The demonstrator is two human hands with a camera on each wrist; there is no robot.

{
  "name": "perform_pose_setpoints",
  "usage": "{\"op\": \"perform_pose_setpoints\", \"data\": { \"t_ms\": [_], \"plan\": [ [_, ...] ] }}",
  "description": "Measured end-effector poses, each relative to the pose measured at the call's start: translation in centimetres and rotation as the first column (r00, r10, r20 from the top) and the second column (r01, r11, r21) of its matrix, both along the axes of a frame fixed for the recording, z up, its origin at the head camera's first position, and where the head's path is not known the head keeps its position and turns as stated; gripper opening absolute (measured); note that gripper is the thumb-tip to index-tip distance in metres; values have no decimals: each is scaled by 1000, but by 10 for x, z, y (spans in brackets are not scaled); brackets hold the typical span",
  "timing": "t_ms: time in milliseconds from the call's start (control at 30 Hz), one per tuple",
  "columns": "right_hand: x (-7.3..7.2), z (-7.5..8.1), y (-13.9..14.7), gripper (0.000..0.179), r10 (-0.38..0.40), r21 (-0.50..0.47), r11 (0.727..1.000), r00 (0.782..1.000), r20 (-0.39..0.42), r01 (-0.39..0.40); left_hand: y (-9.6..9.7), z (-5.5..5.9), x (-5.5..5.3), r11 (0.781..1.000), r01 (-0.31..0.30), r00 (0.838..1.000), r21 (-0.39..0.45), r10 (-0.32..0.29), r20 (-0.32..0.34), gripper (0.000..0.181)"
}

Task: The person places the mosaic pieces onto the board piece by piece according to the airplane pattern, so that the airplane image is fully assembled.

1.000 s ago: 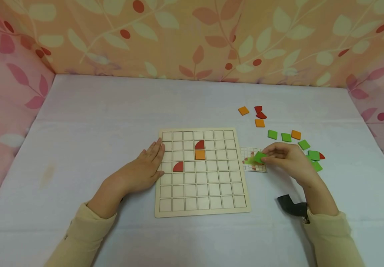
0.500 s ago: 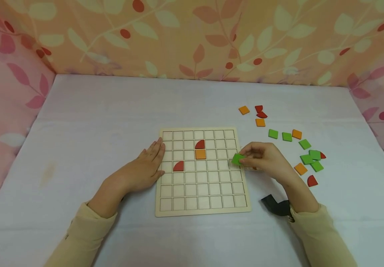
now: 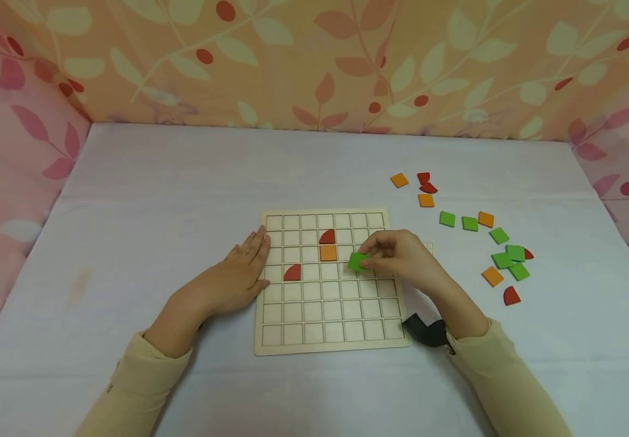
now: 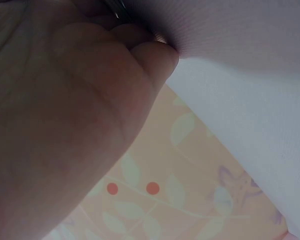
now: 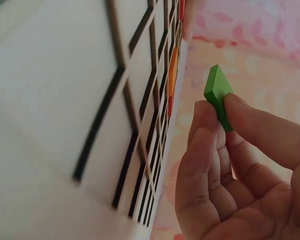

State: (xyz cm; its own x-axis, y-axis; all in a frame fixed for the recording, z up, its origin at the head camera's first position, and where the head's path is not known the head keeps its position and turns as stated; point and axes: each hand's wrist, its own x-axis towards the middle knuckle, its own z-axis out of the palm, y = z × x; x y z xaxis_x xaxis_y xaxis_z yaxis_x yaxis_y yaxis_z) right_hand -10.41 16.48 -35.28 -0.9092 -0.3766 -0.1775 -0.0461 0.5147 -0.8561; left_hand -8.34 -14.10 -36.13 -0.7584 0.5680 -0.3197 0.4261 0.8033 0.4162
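Note:
A wooden grid board (image 3: 332, 351) lies in the middle of the table. In its cells sit an orange square tile (image 3: 328, 252), a red quarter-circle tile (image 3: 327, 237) above it and another red quarter-circle tile (image 3: 292, 273) lower left. My left hand (image 3: 232, 279) rests on the board's left edge with fingers extended. Above the right half of the board, my right hand (image 3: 402, 258) pinches a green square tile (image 3: 357, 261) between thumb and fingers. In the right wrist view, the green tile (image 5: 218, 92) is held apart from the board's surface.
Several loose green tiles (image 3: 447, 219), orange tiles (image 3: 399, 180) and red quarter-circle tiles (image 3: 511, 296) lie right of the board. A printed grid card (image 3: 429, 247) is mostly hidden behind my right hand. A patterned cloth wall (image 3: 292, 60) closes off the back.
My right hand has carried the green tile leftward, from above the printed card to above the board's right half. My left hand has stayed on the board's edge.

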Motion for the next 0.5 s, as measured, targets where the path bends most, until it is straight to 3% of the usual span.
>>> {"op": "perform_pose_setpoints", "data": {
  "t_ms": [167, 500],
  "plan": [
    [-3, 3, -15, 12, 18, 7, 1000, 1000, 10, -18, 0, 0, 0, 1000, 0, 1000, -3, 0, 5, 69],
    [-8, 3, -45, 8, 132, 19, 991, 991, 1, -132, 0, -2, -1, 1000, 0, 1000, -2, 0, 9, 70]
  ]
}}
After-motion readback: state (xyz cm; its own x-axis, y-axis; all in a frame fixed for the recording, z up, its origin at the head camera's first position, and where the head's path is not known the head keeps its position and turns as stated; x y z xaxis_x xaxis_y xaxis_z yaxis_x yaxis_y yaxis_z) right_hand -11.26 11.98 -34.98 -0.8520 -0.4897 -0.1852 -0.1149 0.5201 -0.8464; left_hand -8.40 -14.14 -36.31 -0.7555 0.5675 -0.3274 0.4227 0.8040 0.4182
